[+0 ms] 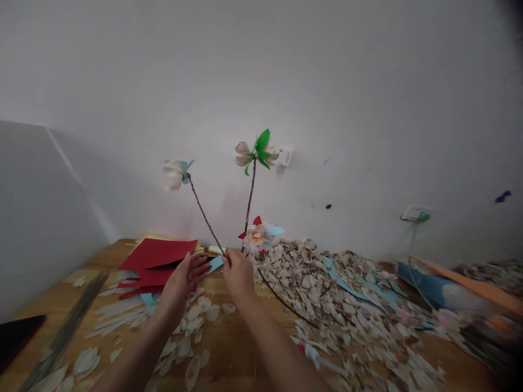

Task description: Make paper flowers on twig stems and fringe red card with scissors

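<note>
Pinched in my right hand (237, 272) is the lower end of a brown twig stem (204, 215), which leans up to the left. At its top sits an artificial flower (173, 175) with pale petals and light blue leaves. My left hand (188, 275) is held open beside it, fingers stretched toward the stem, apart from it. A light blue paper strip (216, 264) shows between the two hands. Behind, another stem (250, 196) stands upright with pale blossoms and green leaves (262, 141). A flower with red and blue leaves (256, 238) is just beyond my right hand.
Red paper sheets (159, 254) are stacked at the back left of the wooden table (134, 246). Dry petals (302, 277) are heaped on the right. Thin wires (69, 326) lie on the left near a dark object (20, 335). A white wall closes off the back.
</note>
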`<state>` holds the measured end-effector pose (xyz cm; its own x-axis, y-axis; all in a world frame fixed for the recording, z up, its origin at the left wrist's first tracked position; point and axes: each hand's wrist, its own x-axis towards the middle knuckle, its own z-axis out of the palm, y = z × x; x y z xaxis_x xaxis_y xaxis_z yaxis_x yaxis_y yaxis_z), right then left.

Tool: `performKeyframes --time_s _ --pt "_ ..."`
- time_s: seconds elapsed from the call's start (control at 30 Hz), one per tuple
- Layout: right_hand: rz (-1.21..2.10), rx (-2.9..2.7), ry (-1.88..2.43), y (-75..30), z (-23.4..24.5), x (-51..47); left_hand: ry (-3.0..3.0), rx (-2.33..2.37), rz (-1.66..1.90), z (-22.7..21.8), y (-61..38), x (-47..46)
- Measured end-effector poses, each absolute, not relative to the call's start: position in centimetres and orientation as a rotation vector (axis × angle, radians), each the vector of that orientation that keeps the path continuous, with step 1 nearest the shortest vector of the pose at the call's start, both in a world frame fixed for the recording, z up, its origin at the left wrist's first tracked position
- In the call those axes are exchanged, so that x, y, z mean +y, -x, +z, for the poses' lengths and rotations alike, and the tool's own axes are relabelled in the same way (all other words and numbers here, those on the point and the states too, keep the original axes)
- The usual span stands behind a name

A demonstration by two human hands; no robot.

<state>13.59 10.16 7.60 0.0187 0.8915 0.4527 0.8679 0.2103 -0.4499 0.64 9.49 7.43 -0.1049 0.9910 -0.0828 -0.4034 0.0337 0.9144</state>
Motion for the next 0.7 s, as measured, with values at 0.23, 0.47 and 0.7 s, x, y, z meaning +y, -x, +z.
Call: performKeyframes --time_s 0.23,0.47,0.7 --pt "0.011 -1.742 1.78 -15.5 6.5 13.9 -1.068 1.061 1.369 6.4 -3.7 13.8" --pt "0.062 -1.74 1.876 -15.8 4.4 15.2 -1.187 1.15 1.336 4.0 -6.0 18.8" --pt "0.127 -1.726 1.902 -15.6 2.3 15.7 -1.195 1.161 1.265 2.4 -6.6 21.2"
